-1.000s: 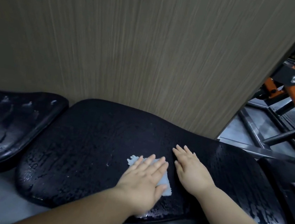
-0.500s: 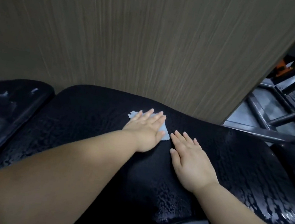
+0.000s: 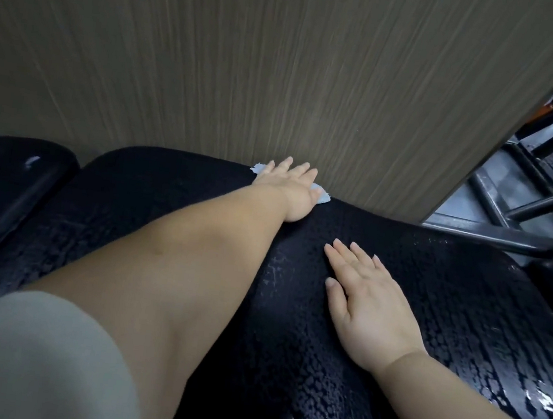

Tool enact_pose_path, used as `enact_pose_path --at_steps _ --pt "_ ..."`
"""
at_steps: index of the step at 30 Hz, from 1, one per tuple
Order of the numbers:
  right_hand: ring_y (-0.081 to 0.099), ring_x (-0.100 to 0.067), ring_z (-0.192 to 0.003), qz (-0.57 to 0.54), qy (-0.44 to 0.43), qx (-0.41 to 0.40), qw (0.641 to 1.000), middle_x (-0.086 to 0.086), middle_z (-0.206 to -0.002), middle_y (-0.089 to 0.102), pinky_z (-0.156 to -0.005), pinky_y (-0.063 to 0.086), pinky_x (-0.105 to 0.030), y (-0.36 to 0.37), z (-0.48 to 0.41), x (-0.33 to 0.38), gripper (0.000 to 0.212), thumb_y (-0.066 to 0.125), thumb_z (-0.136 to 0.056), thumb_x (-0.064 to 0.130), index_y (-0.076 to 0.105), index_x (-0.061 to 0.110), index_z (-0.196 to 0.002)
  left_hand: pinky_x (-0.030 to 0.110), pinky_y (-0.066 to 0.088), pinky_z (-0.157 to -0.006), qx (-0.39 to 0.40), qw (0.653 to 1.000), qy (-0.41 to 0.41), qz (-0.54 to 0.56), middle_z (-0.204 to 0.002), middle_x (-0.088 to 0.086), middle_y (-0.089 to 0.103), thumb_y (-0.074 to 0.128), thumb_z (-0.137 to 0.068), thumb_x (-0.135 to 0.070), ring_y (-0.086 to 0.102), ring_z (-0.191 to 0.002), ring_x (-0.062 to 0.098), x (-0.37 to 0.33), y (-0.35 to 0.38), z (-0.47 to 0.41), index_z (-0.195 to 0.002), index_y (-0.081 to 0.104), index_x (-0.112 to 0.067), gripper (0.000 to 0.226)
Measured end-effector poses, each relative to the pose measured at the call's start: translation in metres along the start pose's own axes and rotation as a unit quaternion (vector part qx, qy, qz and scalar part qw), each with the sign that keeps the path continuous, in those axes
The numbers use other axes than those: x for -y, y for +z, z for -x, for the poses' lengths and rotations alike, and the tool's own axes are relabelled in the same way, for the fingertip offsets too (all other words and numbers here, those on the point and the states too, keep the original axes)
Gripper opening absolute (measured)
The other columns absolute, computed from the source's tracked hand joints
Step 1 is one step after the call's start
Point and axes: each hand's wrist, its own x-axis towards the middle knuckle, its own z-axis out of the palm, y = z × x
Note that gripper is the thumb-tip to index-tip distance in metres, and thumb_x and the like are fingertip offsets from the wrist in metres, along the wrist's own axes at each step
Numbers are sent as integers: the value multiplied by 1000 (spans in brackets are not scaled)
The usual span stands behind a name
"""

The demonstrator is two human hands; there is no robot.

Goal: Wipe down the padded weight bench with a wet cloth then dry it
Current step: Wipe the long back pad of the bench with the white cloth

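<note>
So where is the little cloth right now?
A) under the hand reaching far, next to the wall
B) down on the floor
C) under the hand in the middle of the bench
A: the left hand lies flat on the cloth at the far edge of the bench, by the wall, while the right hand rests on bare padding.

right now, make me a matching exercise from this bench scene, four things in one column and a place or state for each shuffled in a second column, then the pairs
Things
1. left hand
2. right hand
3. cloth
4. bench pad

Place or state
a. beaded with water droplets
b. flat on the bare pad, nearer the person
c. mostly hidden under a palm at the pad's far edge
d. stretched out, pressing down beside the wood-grain panel

Pairs: 1-d, 2-b, 3-c, 4-a
</note>
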Motion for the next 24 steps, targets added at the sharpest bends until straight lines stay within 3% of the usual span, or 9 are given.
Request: enact_pose_path --at_steps 5,11,17,24 --pt "9 -6 -145 4 -2 1 1000 13 -156 20 -116 -4 -23 -1 -1 2 73 0 -85 50 23 28 -150 40 -10 -120 8 999 42 1 -161 -9 -15 13 -105 -41 -17 -148 16 6 10 50 -155 -6 -23 57" --pt "8 -7 -146 -3 9 6 1000 12 -157 18 -118 1 -26 -4 1 5 50 24 -102 34 22 27 -151 37 -15 -119 22 996 90 5 -158 -14 -24 11 -104 -45 -26 -144 10 13 41 154 -153 -14 -26 58" --pt "7 -10 -147 13 43 35 998 10 -159 14 -120 4 -32 -7 2 12 51 22 -102 33 19 25 -152 33 -20 -116 28 996 89 6 -157 -15 -26 11 -103 -45 -29 -142 9 9 57 224 -152 -16 -28 58" --pt "3 -22 -148 6 96 59 994 -2 -161 6 -120 4 -39 -8 10 47 53 22 -102 27 13 12 -152 31 -21 -115 32 995 89 12 -156 -18 -27 13 -104 -44 -32 -140 6 15 70 277 -151 -19 -31 58"
